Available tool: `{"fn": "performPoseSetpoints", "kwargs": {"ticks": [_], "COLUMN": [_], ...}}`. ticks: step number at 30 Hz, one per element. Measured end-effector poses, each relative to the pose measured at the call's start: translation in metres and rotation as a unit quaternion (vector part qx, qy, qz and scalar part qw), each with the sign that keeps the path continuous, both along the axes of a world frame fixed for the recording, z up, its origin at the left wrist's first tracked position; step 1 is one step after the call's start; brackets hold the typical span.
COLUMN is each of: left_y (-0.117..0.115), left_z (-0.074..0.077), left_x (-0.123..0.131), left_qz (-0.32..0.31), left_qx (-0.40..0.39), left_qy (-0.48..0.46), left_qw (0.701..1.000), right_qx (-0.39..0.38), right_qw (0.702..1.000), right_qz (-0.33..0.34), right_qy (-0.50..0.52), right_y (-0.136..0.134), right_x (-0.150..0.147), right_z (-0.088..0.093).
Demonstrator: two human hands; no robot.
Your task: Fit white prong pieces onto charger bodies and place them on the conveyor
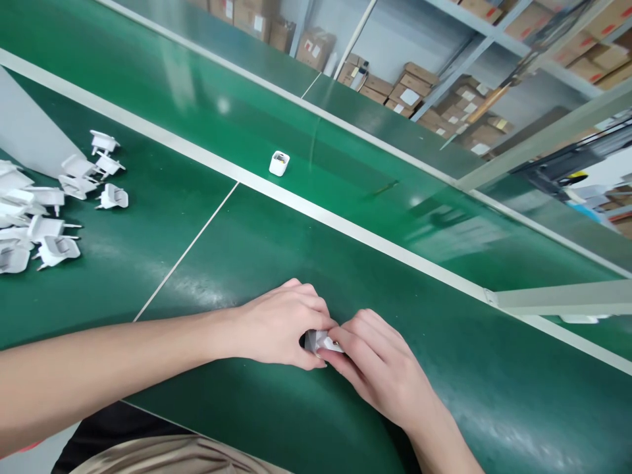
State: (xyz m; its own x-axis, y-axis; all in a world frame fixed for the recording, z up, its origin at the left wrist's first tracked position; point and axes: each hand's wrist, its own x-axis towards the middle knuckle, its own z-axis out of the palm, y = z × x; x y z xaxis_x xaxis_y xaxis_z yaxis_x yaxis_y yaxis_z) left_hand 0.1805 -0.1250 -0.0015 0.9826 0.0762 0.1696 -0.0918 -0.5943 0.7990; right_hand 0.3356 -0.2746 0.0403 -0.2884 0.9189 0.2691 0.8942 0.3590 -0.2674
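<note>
A dark green bench point(434, 342), glossy with glare, fills the near part of the view, a thin pale seam crossing it at left. A white rail point(316, 209) divides it from a brighter green strip point(355, 178), where one white cube point(278, 168) stands alone near the rail, its open end showing. Beyond, cartons point(409, 92) sit on grey shelves point(508, 41); a pale beam point(567, 297) juts in from the right.

Over the bench, the left hand point(289, 324) and right hand point(385, 359) meet, fingers and thumbs of both pinched on a small white piece point(326, 342). Fingers cover most of it, so its full shape is unclear; its left end looks greyish, perhaps see-through.

White plugs point(58, 250) lie heaped at left, overlapping and cut off by the frame, beside a grey sheet point(29, 125), also cropped. The far right background is too cluttered to make out.
</note>
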Motion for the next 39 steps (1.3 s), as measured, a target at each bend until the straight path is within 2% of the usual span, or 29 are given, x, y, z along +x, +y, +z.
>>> {"fn": "performPoseSetpoints", "kwargs": {"ticks": [12,20,26,34,37,39], "left_y": [0.000,0.001,0.002,0.001,0.000,-0.001], "left_z": [0.001,0.004,0.005,0.003,0.001,0.002], "left_x": [-0.001,0.000,0.000,-0.002,0.000,0.001], "left_qz": [0.004,0.015,0.005,0.008,0.014,0.016], "left_qx": [0.008,-0.007,-0.008,-0.029,-0.020,-0.015], "left_qy": [-0.004,0.014,0.011,-0.009,0.001,0.013], "left_qw": [1.000,1.000,1.000,0.999,1.000,1.000], "right_qx": [-0.023,-0.058,-0.022,0.055,0.047,0.023], "right_qw": [0.999,0.997,1.000,0.997,0.998,0.992], "right_qz": [0.048,0.040,0.020,0.026,0.019,-0.039], "right_qy": [-0.006,0.011,-0.003,-0.035,0.024,0.116], "right_y": [0.010,0.012,0.010,0.007,0.006,0.005], "right_x": [0.005,0.008,0.008,0.004,0.004,0.003], "right_z": [0.001,-0.002,-0.009,-0.007,-0.013,-0.018]}}
